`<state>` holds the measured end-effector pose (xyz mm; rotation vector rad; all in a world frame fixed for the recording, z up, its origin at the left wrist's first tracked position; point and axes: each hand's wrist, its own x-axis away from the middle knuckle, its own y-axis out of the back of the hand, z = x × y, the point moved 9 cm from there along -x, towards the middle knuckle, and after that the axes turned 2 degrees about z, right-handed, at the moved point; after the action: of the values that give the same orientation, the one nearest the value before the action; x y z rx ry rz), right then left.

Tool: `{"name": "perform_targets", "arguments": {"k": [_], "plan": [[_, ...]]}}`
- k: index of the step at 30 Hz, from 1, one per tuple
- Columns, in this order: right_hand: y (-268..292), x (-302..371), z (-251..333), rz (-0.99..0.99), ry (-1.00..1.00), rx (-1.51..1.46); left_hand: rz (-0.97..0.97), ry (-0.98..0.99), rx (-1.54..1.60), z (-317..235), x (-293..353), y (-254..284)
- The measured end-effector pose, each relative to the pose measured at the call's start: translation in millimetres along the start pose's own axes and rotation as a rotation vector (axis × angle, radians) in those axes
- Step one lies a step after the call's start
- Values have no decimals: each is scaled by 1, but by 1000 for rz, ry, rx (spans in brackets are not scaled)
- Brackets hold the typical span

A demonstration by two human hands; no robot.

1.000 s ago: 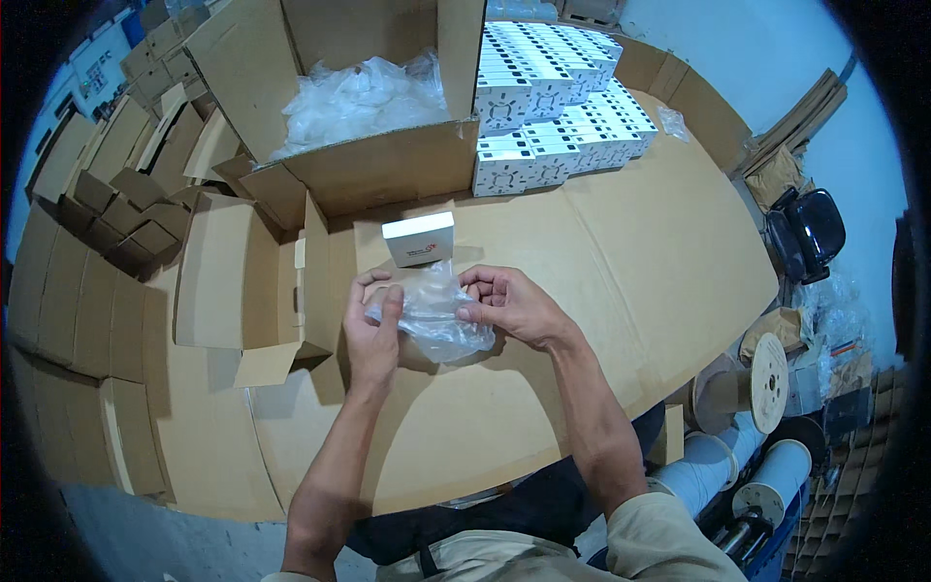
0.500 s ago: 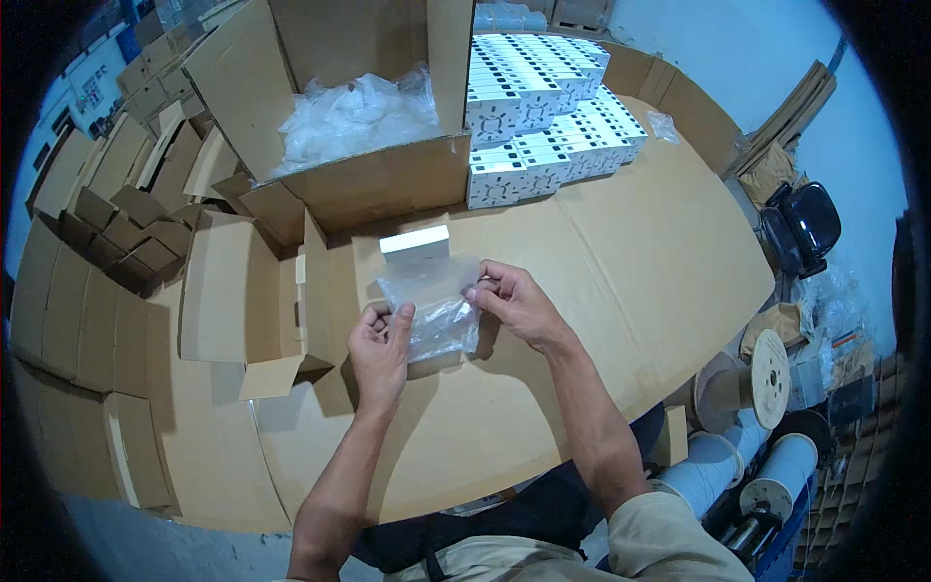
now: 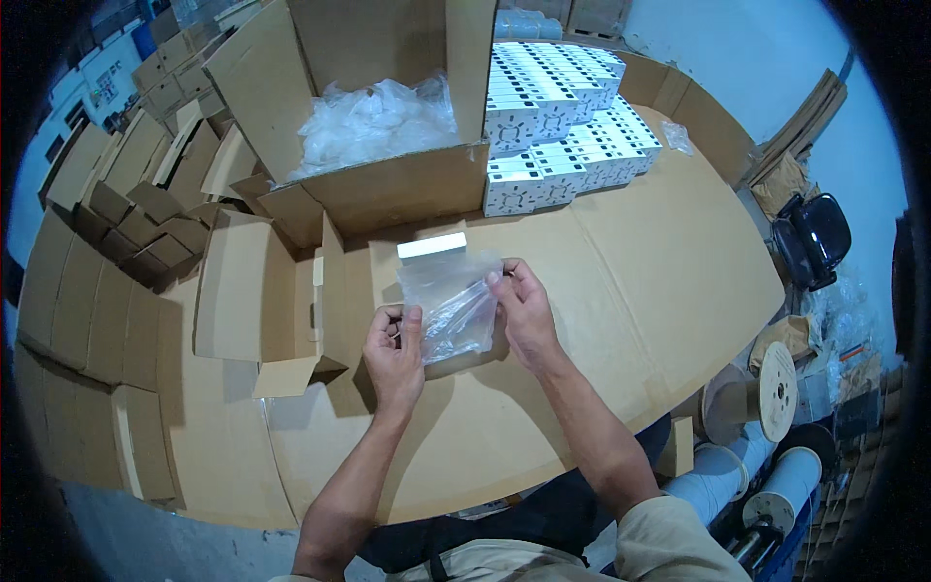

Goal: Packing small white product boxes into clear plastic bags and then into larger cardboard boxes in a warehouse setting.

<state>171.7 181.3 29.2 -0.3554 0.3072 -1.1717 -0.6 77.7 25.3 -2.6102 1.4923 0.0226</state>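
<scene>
Between my two hands a clear plastic bag (image 3: 448,308) is stretched out, creased and shiny in its lower part. My left hand (image 3: 396,359) pinches its lower left edge with the thumb on top. The upper right corner is gripped between thumb and fingers of my right hand (image 3: 527,308). Just beyond the bag, a small white box (image 3: 432,246) lies on the cardboard-covered table (image 3: 621,320), its near side partly hidden behind the bag.
A large open carton (image 3: 398,194) holds a heap of clear plastic bags (image 3: 378,126). To its right stand stacked white boxes (image 3: 567,107). An open, smaller carton (image 3: 233,291) lies left of my hands. Folded cartons (image 3: 82,301) line the far left; spools (image 3: 776,388) stand at lower right.
The whole view has shifted slightly, so everything appears a little further right. The bag is pulled flatter between my hands, which keep their grip on it.
</scene>
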Motion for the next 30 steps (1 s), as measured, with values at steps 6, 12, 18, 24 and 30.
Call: {"name": "perform_targets", "arguments": {"k": [6,12,18,24,30], "plan": [[-2,10,3,-123,58,347,47,-80,-205,-9,3,-8],[4,20,27,-357,311,497,18,27,-67,-3,1,1],[-8,26,25,-308,350,582,0,-21,-8,-10,-4,-1],[-33,31,16,-168,327,717,-84,-93,-206,-20,-8,7],[-25,25,1,-160,166,550,-200,-214,-299,-31,-8,21]]}}
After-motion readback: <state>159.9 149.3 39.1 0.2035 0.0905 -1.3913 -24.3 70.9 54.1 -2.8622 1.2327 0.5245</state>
